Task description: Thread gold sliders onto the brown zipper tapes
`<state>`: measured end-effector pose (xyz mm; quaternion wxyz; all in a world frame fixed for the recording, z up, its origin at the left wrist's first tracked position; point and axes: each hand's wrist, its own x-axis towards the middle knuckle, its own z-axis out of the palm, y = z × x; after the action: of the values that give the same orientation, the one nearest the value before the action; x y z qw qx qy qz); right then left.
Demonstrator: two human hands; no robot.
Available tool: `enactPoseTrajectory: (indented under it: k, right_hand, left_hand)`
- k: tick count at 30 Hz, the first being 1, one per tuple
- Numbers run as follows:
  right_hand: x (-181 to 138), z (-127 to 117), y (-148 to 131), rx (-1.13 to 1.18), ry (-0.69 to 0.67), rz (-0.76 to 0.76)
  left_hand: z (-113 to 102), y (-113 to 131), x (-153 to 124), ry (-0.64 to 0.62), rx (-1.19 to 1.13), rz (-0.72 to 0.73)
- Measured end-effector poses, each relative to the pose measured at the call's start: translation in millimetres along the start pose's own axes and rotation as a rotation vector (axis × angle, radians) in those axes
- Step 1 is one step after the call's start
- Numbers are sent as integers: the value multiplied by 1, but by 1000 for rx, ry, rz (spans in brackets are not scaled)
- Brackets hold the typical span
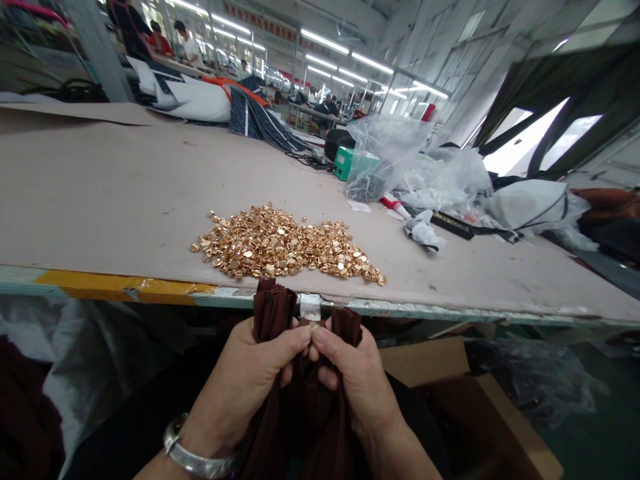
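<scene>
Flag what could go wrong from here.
Gold pieces lie loose near the table edge; a nudge might send some off.
The brown fabric, bunched in the left hand and right hand, might slip loose.
The silver bracelet worn below the left hand could snag the fabric.

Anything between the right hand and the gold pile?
Yes: brown fabric held in the right hand sticks up ahead of it, and the table edge runs between. Past that edge, nothing visible blocks the gold pile.
</scene>
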<state>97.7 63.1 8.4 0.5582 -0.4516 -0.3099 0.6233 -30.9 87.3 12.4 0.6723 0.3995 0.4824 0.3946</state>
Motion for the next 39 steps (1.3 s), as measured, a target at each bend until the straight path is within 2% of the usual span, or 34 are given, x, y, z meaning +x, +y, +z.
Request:
enactPoseTrajectory:
  k: [8,12,17,20,22,23,26,28,34,36,39]
  right_hand:
    - [4,-13,-11,-391,28,-148]
    - [3,-6,-17,-640,63,-301]
    - [15,8,-29,-1112,231,-556]
    - [27,15,-39,-1234,360,-678]
    - [32,17,-44,-1169,334,-674]
    - [32,17,-45,-1088,277,-644]
    - [28,12,-44,-811,8,-470]
    - [24,9,-42,-708,-118,-387]
    - [9,1,-44,-581,-294,-285]
    - [5,-5,-47,-539,-325,-215]
    - [4,-19,-52,-525,-178,-203]
  left_hand:
    - [-1,-8,-7,18,-34,-47]
    - [0,-12,-4,-25,-186,-107]
    - [5,-11,-1,6,-299,-150]
    - [8,-7,0,55,-289,-169]
    - [9,-4,0,81,-280,-162]
    - [9,-3,-1,89,-277,-152]
    - [7,-4,-3,80,-235,-122]
    - [4,-8,-6,76,-191,-108]
    - [5,-28,-13,-39,-95,-46]
    - [6,-33,-14,-69,-118,-26]
    - [6,-35,-12,-108,-199,-56]
